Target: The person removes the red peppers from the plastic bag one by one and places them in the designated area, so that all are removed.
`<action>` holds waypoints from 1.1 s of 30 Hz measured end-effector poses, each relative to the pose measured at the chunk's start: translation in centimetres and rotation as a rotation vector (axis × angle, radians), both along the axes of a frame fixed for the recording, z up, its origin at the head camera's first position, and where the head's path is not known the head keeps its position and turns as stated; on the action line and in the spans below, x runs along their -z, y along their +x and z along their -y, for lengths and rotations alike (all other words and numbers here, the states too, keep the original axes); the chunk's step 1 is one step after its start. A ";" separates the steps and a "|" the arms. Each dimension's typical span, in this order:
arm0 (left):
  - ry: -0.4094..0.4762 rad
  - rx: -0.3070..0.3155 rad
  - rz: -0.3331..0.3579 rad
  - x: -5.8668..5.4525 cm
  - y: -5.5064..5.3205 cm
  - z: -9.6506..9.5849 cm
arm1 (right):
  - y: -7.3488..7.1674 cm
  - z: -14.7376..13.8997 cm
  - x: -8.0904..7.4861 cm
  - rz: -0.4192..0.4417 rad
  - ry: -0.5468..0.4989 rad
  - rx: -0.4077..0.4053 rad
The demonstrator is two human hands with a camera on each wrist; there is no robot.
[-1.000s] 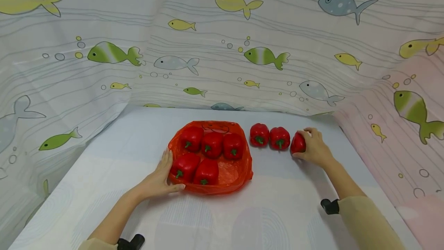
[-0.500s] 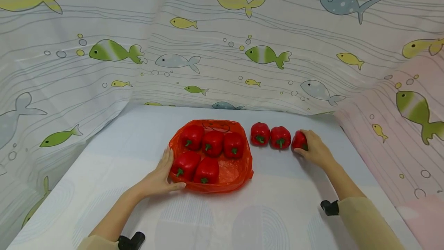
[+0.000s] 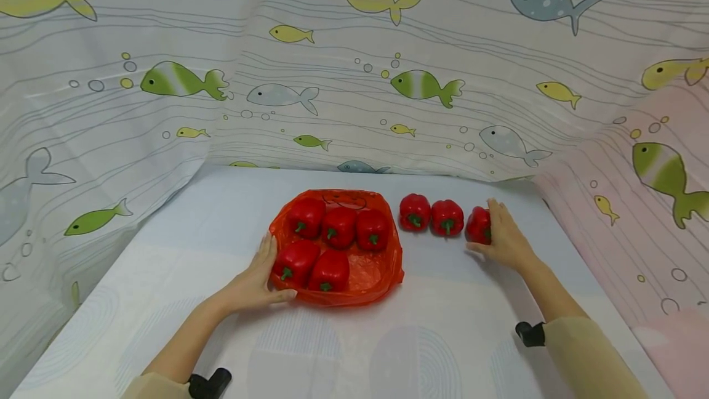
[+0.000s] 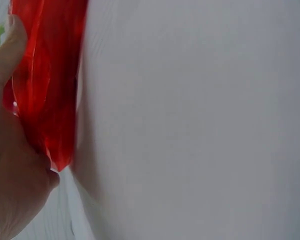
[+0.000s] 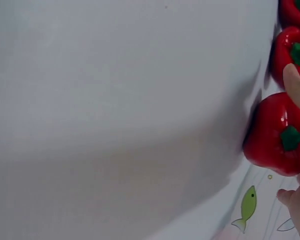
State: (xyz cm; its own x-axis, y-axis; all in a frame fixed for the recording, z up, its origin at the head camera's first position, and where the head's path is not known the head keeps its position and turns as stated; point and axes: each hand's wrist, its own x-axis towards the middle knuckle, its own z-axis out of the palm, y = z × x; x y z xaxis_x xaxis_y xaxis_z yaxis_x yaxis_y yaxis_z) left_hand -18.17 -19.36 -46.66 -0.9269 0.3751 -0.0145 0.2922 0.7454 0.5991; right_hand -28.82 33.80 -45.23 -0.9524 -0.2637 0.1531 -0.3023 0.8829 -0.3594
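A red plastic bag (image 3: pixel 368 274), spread open like a shallow bowl, holds several red bell peppers (image 3: pixel 339 228) with green stems. My left hand (image 3: pixel 249 284) rests against the bag's left side, fingers straight and thumb along the near rim; the left wrist view shows the thumb (image 4: pixel 9 47) at the red plastic. To the right of the bag, three bell peppers form a row on the table. Around the rightmost bell pepper (image 3: pixel 479 225) my right hand (image 3: pixel 506 240) is spread, fingers extended on its far right side and thumb on its near side. Its stem faces the right wrist camera.
The other two bell peppers of the row (image 3: pixel 415 213) stand between the bag and my right hand. A pale patterned cloth covers the table (image 3: pixel 410 350). Fish-printed curtains (image 3: pixel 332 122) hang behind and at both sides.
My right hand's fingers have straightened and spread from their hold on the rightmost bell pepper, which has shifted very little. The left hand and the bag stay in place.
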 end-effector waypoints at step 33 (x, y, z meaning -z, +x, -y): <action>-0.004 -0.006 0.003 0.1 -0.1 0.0 | 2.1 6.2 -5.7 -0.415 0.011 -0.163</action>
